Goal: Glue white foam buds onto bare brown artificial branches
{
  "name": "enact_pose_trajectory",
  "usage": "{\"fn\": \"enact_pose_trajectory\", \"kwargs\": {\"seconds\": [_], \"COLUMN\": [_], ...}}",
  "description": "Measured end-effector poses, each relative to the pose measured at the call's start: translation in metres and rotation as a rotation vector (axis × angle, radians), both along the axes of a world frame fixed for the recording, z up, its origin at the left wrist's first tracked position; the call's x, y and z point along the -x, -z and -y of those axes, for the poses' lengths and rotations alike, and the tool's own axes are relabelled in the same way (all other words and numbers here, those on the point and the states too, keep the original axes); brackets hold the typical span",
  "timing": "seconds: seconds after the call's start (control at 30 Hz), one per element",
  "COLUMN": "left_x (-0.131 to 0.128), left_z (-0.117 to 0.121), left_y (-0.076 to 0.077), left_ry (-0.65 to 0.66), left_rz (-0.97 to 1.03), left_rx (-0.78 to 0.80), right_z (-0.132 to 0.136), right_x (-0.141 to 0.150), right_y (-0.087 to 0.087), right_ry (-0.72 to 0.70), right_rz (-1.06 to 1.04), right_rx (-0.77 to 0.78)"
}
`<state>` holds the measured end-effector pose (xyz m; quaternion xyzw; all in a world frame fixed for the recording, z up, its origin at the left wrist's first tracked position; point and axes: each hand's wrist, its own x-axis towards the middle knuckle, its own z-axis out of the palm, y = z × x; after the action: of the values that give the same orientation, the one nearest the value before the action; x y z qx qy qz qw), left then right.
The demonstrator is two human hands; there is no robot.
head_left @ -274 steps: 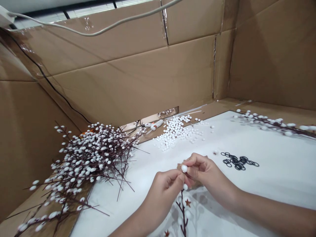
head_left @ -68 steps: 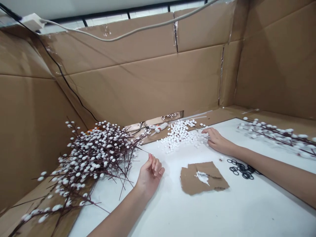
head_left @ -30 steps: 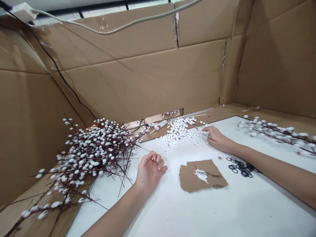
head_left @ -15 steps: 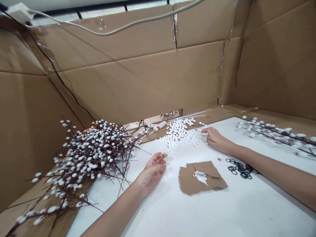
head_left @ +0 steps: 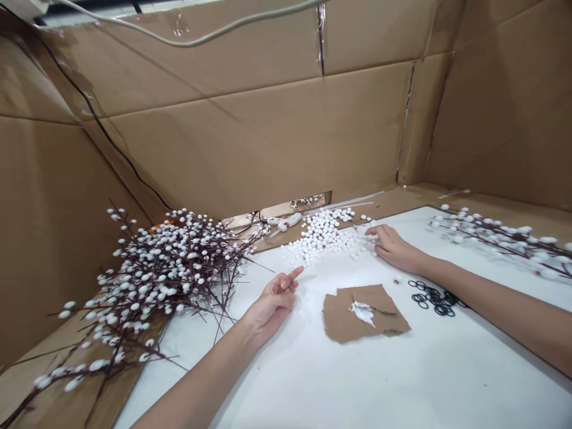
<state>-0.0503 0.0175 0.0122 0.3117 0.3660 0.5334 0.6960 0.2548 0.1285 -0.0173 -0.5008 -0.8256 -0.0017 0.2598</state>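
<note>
At the right edge of a pile of white foam berries point(head_left: 322, 232), my right hand point(head_left: 397, 249) rests low over the white board, fingers apart, with no berry visibly gripped. My left hand point(head_left: 276, 304) hovers in front of the pile, palm turned inward. Its index finger points out while the other fingers curl loosely, and nothing shows in it. Between and below the hands lies a torn piece of cardboard point(head_left: 335, 319) with a smear of white glue point(head_left: 363, 311) and a thin dark stick across it.
Brown stems with white berries point(head_left: 179, 268) are heaped at the left; more berry stems point(head_left: 500, 235) lie at the right. Black rubber rings point(head_left: 433, 298) sit near my right forearm. Behind the pile are a glue gun point(head_left: 286, 221) and clear sticks point(head_left: 353, 201). Cardboard walls point(head_left: 250, 143) surround the board.
My left index finger has straightened and points further out. My right hand stays at the edge of the pile. The whole view has shifted slightly.
</note>
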Motion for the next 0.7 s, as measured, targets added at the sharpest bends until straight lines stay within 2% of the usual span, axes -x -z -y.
{"fn": "enact_pose_trajectory", "kwargs": {"seconds": [0.43, 0.7], "left_x": [0.0062, 0.0043], "left_z": [-0.0013, 0.0001], "left_y": [-0.0018, 0.0019], "left_ry": [-0.023, 0.051], "left_rz": [0.219, 0.124], "left_rx": [0.004, 0.042], "right_z": [0.0033, 0.0052], "right_x": [0.0019, 0.0017], "right_y": [-0.0012, -0.0022], "right_ry": [0.015, 0.004], "right_rz": [0.005, -0.002], "right_rx": [-0.002, -0.002]}}
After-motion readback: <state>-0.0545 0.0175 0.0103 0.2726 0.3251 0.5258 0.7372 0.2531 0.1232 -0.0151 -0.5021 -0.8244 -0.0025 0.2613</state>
